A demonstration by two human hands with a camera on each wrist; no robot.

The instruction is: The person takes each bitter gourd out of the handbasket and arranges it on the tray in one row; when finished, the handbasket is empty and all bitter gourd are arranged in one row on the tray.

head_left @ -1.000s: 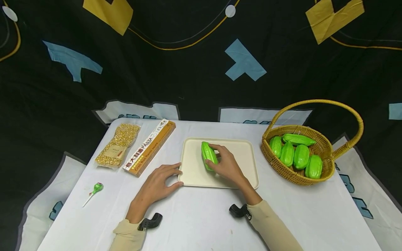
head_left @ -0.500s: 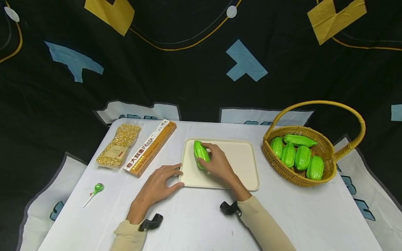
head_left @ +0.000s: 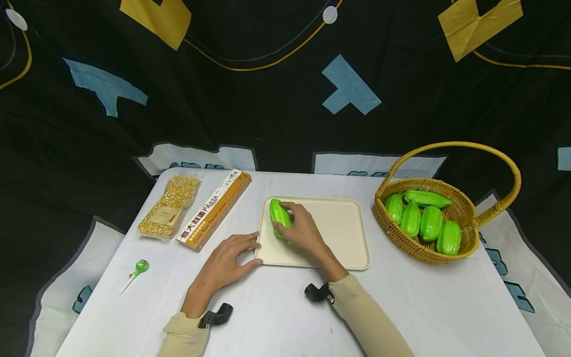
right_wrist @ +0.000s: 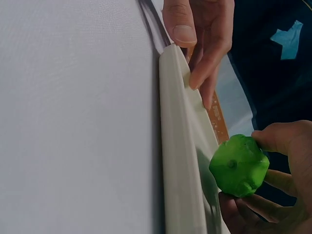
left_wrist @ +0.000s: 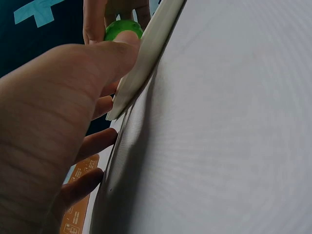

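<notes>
The gourd point(head_left: 279, 218) is bright green and glossy, with lengthwise ribs and a bumpy outline. Seen end-on in the right wrist view, it is roundish, with a small knob at its centre. It lies between the thumb and fingers of the right hand point(head_left: 308, 230), which grip it from both sides. It is over the left end of the tray point(head_left: 334, 228); whether its underside touches the tray cannot be told.

The left hand point(head_left: 225, 260) has its fingers loosely extended, thumb and fingertips at the tray's near left corner, just left of the gripping fingers.

There is one gourd in the grip and five gourds point(head_left: 431, 223) in one basket point(head_left: 401, 243), well to the right of the right fingers. Four of these are stubby; the fifth, behind them, looks longer. There is one tray below the right fingers, one box point(head_left: 215, 210) just beyond the left fingers, one bag point(head_left: 169, 206) past the box and one lollipop point(head_left: 141, 267) well left of the left fingers.
</notes>
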